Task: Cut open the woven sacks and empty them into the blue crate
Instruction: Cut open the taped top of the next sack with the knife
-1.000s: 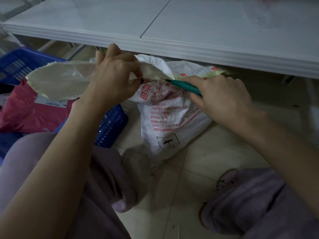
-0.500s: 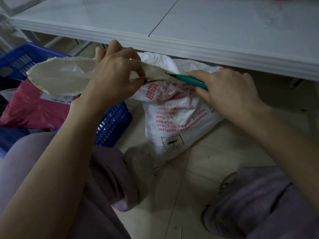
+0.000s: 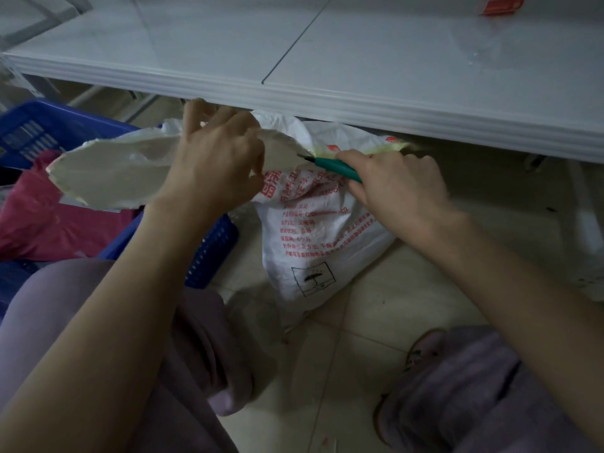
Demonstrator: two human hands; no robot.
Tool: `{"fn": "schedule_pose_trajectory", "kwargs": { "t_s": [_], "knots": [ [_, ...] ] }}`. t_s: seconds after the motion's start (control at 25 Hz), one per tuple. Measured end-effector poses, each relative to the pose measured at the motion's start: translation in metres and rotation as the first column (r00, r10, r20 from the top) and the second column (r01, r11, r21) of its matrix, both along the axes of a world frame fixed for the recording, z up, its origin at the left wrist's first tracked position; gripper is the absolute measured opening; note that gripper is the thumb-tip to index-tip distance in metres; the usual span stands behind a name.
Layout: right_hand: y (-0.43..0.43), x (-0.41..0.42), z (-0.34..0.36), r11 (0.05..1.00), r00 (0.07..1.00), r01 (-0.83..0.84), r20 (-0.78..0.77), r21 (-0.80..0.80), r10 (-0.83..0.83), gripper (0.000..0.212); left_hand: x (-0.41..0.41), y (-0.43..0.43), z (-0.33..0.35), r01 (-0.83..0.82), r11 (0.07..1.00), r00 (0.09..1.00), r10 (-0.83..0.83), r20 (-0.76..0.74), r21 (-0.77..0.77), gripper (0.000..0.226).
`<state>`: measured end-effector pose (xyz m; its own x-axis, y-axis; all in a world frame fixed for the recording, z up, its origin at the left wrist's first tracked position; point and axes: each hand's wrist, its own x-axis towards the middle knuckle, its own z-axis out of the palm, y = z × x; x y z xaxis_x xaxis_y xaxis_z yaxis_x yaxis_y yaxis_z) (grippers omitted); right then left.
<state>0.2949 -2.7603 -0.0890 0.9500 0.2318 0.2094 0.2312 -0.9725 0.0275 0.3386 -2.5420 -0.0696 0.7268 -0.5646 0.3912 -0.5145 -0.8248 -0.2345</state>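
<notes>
Far left: blue crate on the floor, pink bag lying in it. Left hand clenched round the cut flap, held taut over the crate. Woven sack upright on the floor, under the table edge. Right hand wrapped round teal cutter, blade tip at the seam, aimed toward the left hand. Likely risks: blade slip along taut weave into those fingers; with slack flap, snagging and a ragged tear, with contents onto the floor.
</notes>
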Motion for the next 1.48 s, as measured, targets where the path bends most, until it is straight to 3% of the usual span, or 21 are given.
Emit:
{"fn": "schedule_pose_trajectory", "kwargs": {
  "t_s": [0.2, 0.56, 0.96, 1.32, 1.48],
  "knots": [
    [-0.002, 0.002, 0.002, 0.999, 0.999, 0.034, -0.01, 0.026, -0.034, 0.04, 0.023, -0.036, -0.015, 0.146, 0.978, 0.977, -0.167, 0.134, 0.151, 0.01],
    [-0.011, -0.016, 0.006, 0.994, 0.994, 0.106, -0.013, 0.004, -0.106, 0.038, 0.031, -0.034, -0.023, 0.317, 0.948, 0.936, -0.314, 0.162, 0.008, 0.013],
    [0.0, -0.017, 0.004, 0.977, 0.987, 0.158, 0.033, -0.142, -0.154, 0.036, 0.027, -0.039, -0.032, 0.313, 0.949, 0.934, -0.315, 0.167, 0.038, 0.018],
    [-0.011, -0.023, 0.005, 0.966, 0.971, 0.24, 0.039, -0.091, -0.238, 0.035, 0.022, -0.039, -0.026, 0.236, 0.966, 0.934, -0.255, 0.252, 0.102, 0.022],
    [-0.006, -0.017, 0.005, 0.976, 0.977, 0.208, 0.053, -0.06, -0.205, 0.032, 0.017, -0.041, -0.028, 0.275, 0.956, 0.931, -0.292, 0.218, 0.104, 0.02]
  ]
}}
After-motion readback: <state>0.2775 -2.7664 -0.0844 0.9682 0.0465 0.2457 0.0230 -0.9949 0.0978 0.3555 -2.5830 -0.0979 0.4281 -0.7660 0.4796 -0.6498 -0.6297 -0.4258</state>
